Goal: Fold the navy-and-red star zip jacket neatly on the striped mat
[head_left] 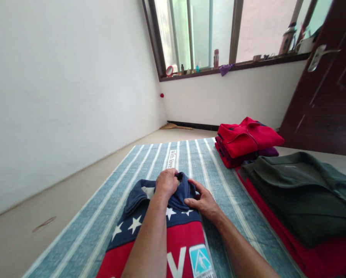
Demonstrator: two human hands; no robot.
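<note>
A folded red and navy collared shirt (187, 231) with white stars, a large white letter and a light-blue patch lies on the striped bedspread (201, 162). Its navy collar (177, 199) points away from me. My left hand (167, 183) is closed on the middle of the collar, and its fingertips are partly hidden. At the collar's right end is my right hand (204, 200), its thumb on the front and its fingers around the outer edge. My left forearm covers part of the shirt's front.
To the right are a stack of folded red clothes (248, 139) and a dark green folded jacket (300, 193) over red fabric (329, 258). A white wall (68, 77) stands left. Ahead, a window sill (242, 65) holds small items; a brown door (332, 104) is at right.
</note>
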